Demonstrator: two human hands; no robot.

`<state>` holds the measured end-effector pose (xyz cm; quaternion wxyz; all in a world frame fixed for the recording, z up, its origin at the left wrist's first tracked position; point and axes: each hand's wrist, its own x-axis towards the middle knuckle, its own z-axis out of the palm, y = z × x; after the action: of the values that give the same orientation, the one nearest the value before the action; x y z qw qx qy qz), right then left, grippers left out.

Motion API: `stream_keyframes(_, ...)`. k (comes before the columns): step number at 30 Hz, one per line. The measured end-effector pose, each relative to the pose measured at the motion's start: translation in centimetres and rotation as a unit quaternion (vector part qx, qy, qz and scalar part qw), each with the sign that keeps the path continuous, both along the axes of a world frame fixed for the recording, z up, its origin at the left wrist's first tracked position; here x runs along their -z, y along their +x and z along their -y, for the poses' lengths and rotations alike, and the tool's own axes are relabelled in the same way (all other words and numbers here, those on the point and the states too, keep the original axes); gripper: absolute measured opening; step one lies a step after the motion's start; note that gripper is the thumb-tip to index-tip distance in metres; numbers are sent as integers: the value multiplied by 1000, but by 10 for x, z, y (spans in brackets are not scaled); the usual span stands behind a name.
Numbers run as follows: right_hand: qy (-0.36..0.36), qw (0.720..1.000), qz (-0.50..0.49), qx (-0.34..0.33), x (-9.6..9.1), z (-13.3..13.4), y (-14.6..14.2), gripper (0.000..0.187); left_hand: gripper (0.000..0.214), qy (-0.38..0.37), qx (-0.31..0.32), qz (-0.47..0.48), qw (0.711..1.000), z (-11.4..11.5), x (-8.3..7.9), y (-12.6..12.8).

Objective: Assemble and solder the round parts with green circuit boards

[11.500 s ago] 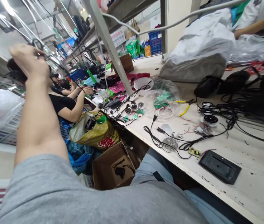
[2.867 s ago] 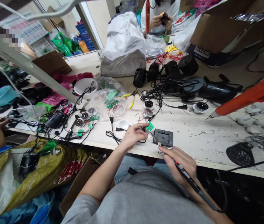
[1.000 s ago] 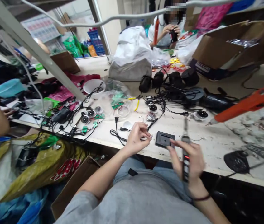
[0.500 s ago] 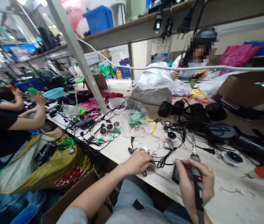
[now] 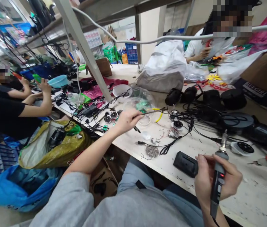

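1. Your right hand [image 5: 218,176] is closed firmly around the soldering iron [image 5: 217,189], tip up, above the bench [image 5: 253,195] and just beside the black plate [image 5: 185,164]; it is light and stiff, so grip the thick handle, away from the tip
2. Your left hand [image 5: 127,121] reaches forward, arm stretched, pinching a thin wire [image 5: 153,111]; it looks soft and bendy, so hold it near the end

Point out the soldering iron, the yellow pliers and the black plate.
Soldering iron [image 5: 217,187], head view, on its black handle.
Yellow pliers [image 5: 158,118], head view, on one yellow handle.
Black plate [image 5: 184,164], head view, on its top face.
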<state>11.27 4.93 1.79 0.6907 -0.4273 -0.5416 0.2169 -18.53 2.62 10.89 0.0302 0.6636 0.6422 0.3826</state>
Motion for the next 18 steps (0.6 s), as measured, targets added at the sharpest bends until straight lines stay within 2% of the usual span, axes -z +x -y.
stream_keyframes(4,29,998,46,22,-1,8,13,28,19,23,-124,-85,988,-42,-19,-24)
stream_keyframes(7,39,996,70,31,4,15,19,27,23,-1,-207,-129,970,-72,-31,-34)
stream_keyframes(9,28,997,73,28,9,20,23,27,27,-48,-245,-155,956,-91,-31,-37)
stream_keyframes(12,15,997,80,7,16,23,26,27,34,-122,-274,-193,934,-114,-23,-32)
stream_keyframes(14,23,995,92,-12,18,24,29,27,47,-141,-254,-222,931,-118,-20,-18)
stream_keyframes(15,31,994,102,-19,18,24,32,28,51,-136,-221,-239,936,-115,-23,-6)
stream_keyframes(16,42,992,114,-24,17,24,34,29,52,-121,-171,-254,944,-107,-28,10)
stream_keyframes(18,59,988,139,-26,15,25,41,30,43,-67,-14,-275,959,-77,-46,49)
